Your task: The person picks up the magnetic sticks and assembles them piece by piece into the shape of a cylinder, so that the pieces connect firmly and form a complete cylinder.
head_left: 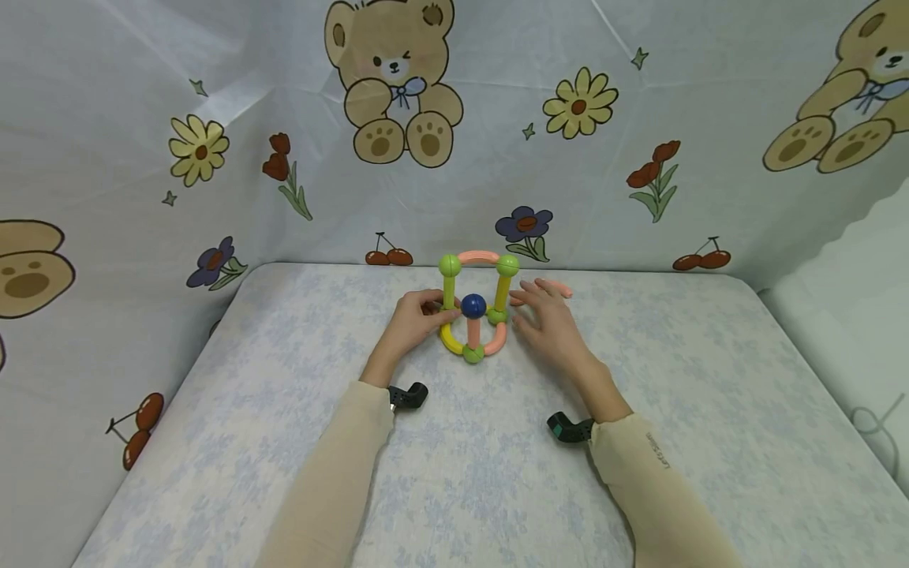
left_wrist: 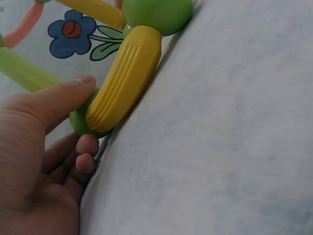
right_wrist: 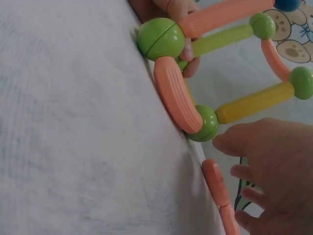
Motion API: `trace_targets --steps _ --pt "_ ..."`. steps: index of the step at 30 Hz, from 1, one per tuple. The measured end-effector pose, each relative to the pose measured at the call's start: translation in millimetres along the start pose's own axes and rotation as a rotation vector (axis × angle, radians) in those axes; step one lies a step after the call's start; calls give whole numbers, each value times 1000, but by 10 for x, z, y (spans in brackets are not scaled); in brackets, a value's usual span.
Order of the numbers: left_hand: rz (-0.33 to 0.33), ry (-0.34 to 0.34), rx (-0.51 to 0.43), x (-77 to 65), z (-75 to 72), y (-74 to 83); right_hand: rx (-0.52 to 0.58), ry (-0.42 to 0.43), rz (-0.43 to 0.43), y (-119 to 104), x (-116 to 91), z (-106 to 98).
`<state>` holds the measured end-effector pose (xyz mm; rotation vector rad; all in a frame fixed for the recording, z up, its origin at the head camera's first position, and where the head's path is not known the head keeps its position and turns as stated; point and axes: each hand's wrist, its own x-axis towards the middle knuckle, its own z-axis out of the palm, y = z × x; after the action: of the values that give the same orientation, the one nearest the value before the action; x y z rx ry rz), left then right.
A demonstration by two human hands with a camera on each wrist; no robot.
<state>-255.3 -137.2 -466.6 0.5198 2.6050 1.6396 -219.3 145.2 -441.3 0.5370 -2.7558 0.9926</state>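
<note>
A frame of magnetic-looking balls and rods stands on the table. Its base has curved yellow (left_wrist: 124, 81) and salmon rods (right_wrist: 177, 95) between green balls (head_left: 473, 353). A light green rod (head_left: 449, 293), a yellow rod (head_left: 503, 293) and a salmon rod (head_left: 473, 333) rise from it. The salmon upright carries a blue ball (head_left: 473, 306); a curved salmon rod (head_left: 479, 257) bridges the other two tops. My left hand (head_left: 415, 319) pinches the left rear base ball (left_wrist: 78, 122), thumb above and fingers below. My right hand (head_left: 552, 325) holds nothing, its thumb close beside the right base ball (right_wrist: 208, 122).
Loose salmon curved rods (right_wrist: 215, 181) lie on the table just beyond my right hand. A cloth printed with bears and flowers (head_left: 525, 225) hangs behind the table's far edge. A pale cable (head_left: 880, 426) shows at the far right.
</note>
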Motion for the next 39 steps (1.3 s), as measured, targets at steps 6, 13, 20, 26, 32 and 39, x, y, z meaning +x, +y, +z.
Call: trace_targets --steps 6,13,20,26,32,39 --pt "-12 2 0 -5 -1 -4 -43 -13 -28 47 -1 40" --pt "-9 1 -5 -8 -10 -11 -47 75 20 -6 9 7" --pt "-9 4 -1 0 -5 -23 -24 159 110 -50 -35 -22" --pt "-16 5 2 6 6 -9 -15 265 151 16 -45 8" --pt "-22 2 5 6 10 1 12 242 227 73 -58 21" --pt "-30 4 3 1 6 4 4 141 330 73 -77 -76"
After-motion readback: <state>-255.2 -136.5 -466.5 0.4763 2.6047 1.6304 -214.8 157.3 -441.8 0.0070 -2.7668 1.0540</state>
